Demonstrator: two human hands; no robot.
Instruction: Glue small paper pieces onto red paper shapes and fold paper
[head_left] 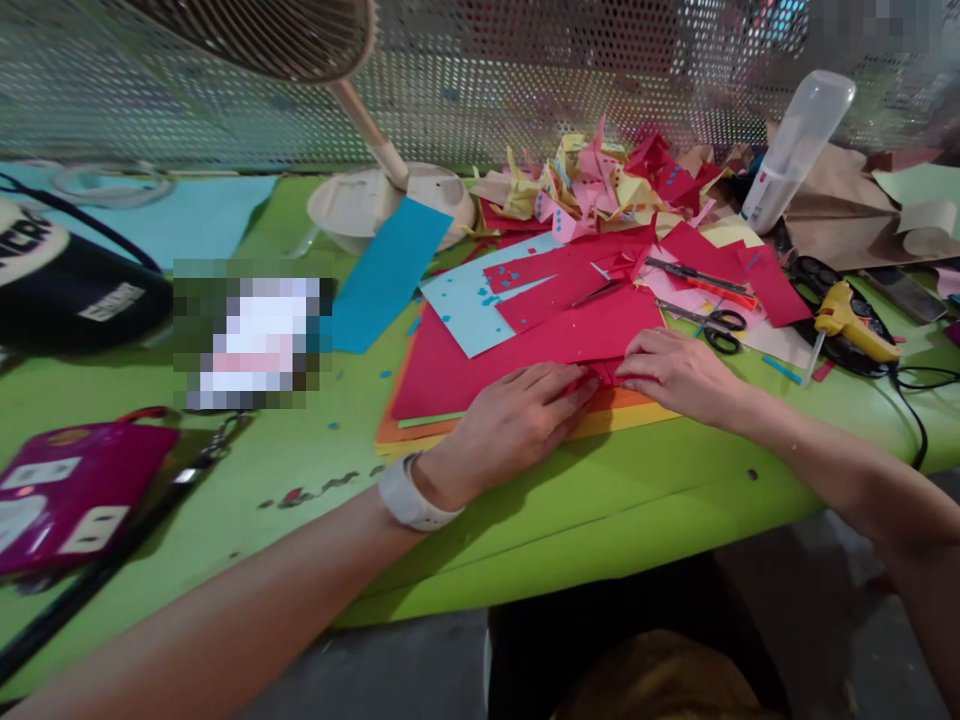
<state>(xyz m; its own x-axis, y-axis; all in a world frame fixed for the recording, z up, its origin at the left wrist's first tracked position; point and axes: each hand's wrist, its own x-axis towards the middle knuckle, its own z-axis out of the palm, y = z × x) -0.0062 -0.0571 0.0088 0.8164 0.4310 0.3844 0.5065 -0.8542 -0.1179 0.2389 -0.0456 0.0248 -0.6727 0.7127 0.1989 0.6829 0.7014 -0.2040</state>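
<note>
Nearest, at the bottom edge, dark and brown cloth is cut off and hard to make out. Above the green table (570, 500), the left hand (517, 412), with a white wristband (416, 495), and the right hand (671, 368) bend their fingers over a small red paper piece (601, 376) at the near side of the paper stack (450, 372). The fingertips hide much of it; whether either hand pinches or only presses it, I cannot tell.

To the left, a magenta socket block (82, 490) is cut by the frame, and a phone-like object (259, 340) is pixelated. On the stack lies a light blue sheet (469, 315) with tiny blue scraps; just right are black-handled scissors (721, 328), one blade overlapping the papers, and a yellow glue gun (855, 325).

Farther back, a blue paper strip (394, 275) leans over the base of a fan (390, 160) whose head is cropped. A black container (82, 290) reads "NCR", cut off at the left; its smaller label is blurred. Crumpled paper (592, 185) sits beside a tilted clear bottle (799, 150), its red marking too small to read, before a perforated metal panel (525, 110).
</note>
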